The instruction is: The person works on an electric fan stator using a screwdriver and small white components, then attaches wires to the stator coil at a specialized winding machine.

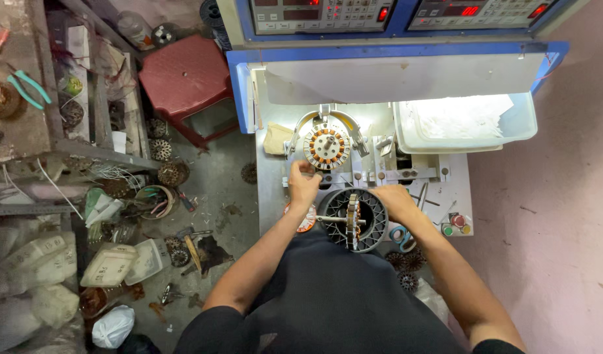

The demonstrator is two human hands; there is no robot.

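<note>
Both hands are working at the winding machine: left hand (pixel 302 185) is pinching at the mounted stator (pixel 326 145), seemingly threading wire. Right hand (pixel 394 202) is resting curled on the worktop (pixel 458 190), grip unclear.

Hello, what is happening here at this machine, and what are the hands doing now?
A person sits at a winding machine. The left hand reaches up to the round stator with copper coils mounted on the machine, fingers at its lower edge. The right hand rests beside a dark round motor housing lying in front of the person. A white tray sits to the right, and loose stators lie on the floor.
</note>
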